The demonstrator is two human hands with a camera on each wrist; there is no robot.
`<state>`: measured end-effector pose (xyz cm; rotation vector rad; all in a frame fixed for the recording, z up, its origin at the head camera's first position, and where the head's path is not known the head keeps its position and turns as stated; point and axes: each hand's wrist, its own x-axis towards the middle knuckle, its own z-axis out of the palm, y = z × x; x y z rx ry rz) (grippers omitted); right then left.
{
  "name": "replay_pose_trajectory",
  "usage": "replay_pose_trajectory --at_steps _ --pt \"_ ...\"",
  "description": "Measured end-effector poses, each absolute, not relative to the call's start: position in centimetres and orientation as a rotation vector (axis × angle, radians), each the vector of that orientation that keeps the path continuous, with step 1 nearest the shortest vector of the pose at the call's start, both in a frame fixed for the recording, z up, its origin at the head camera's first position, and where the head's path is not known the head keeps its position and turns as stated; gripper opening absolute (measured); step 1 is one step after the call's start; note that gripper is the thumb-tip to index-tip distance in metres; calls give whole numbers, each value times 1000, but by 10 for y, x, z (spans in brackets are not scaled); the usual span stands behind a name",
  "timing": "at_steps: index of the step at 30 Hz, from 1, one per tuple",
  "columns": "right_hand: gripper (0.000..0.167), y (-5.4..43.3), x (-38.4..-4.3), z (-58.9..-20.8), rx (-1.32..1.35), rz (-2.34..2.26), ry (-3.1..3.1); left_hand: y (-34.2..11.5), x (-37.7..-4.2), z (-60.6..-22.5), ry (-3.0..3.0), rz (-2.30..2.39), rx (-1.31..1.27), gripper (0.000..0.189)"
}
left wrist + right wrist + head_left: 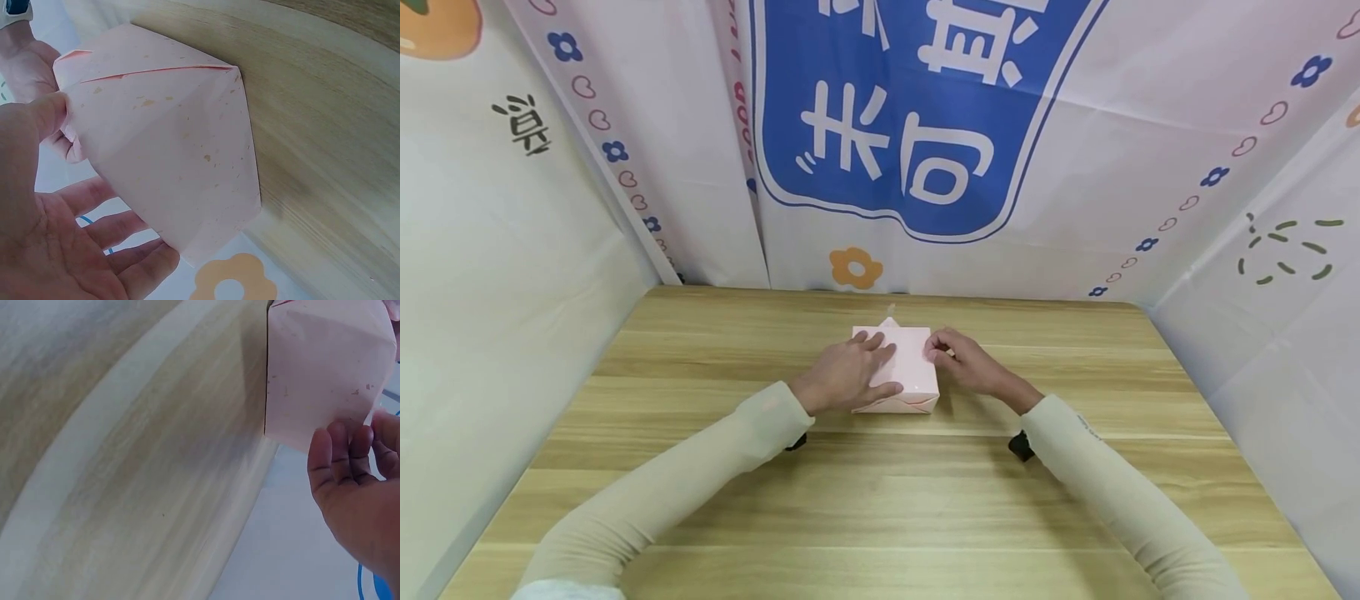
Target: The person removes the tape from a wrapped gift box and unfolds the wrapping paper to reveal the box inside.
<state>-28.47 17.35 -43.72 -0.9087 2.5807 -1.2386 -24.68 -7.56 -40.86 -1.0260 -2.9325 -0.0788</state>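
A box wrapped in pink gold-flecked paper sits on the wooden table, with folded flaps on its near side. Across its top lies my left hand, fingers spread and pressing. In the left wrist view, the thumb of the left hand is at the near edge by a folded seam. At the box's right edge my right hand pinches the paper with bent fingers. The right wrist view has the right hand against the box's side. A pointed paper flap sticks out behind the box.
The wood-grain table extends around the box. A white printed cloth with a blue panel hangs behind the table's far edge, and white cloth sides stand left and right. A small clear strip shows behind the flap.
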Motion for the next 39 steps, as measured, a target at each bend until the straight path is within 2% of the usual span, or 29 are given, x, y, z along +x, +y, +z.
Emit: replay_pose_trajectory --at_steps 10,31,39 --pt "22 183 -287 -444 -745 -1488 2263 -76 -247 -409 -2930 -55 -1026 73" --pt "17 191 -288 -457 -471 -1712 1942 -75 -247 -409 -2933 -74 -1025 73" --pt "13 193 -289 -463 -455 -1752 1895 -75 -247 -410 -2926 -86 -1031 72"
